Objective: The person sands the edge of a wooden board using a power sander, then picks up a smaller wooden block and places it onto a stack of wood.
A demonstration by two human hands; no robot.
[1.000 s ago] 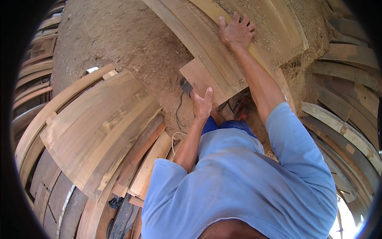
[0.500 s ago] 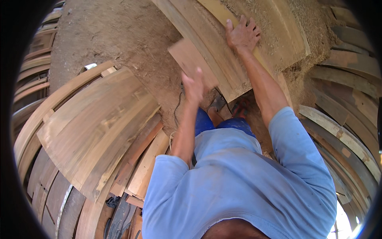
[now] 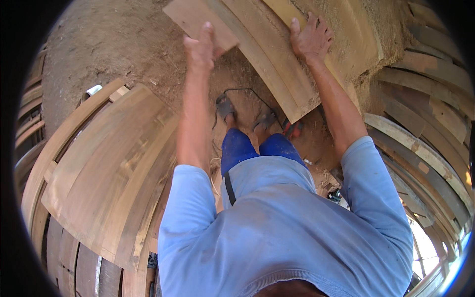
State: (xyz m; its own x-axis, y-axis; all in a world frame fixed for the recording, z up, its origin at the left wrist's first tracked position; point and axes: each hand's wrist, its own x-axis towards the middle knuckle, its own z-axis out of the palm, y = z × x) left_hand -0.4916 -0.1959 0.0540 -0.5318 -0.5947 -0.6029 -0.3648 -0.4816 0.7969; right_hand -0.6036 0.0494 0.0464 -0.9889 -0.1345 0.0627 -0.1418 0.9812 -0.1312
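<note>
My left hand (image 3: 200, 48) grips the near edge of a short, flat wooden board (image 3: 195, 17). Its thumb lies on the board's upper face, and some of its fingers are hidden. That board sticks out from the left side of a long plank (image 3: 264, 57), whose near end points toward my feet. To the right, my right hand (image 3: 312, 38) rests flat with its fingers spread, on or beside a yellowish wooden strip (image 3: 283, 11) that runs along the planks. A wide board dusted with sawdust (image 3: 349, 29) lies just right of that hand.
A wide wooden panel (image 3: 106, 173) lies at the left, with a curved-looking rail (image 3: 64, 133) along its outer side. Stacked boards (image 3: 425, 99) line the right. A dark cord (image 3: 242, 89) and a red-and-black object (image 3: 293, 129) lie near my feet on the dirt floor.
My left hand has moved forward and left with the short board, sliding it along the long plank's side. The right hand has stayed on nearly the same spot.
</note>
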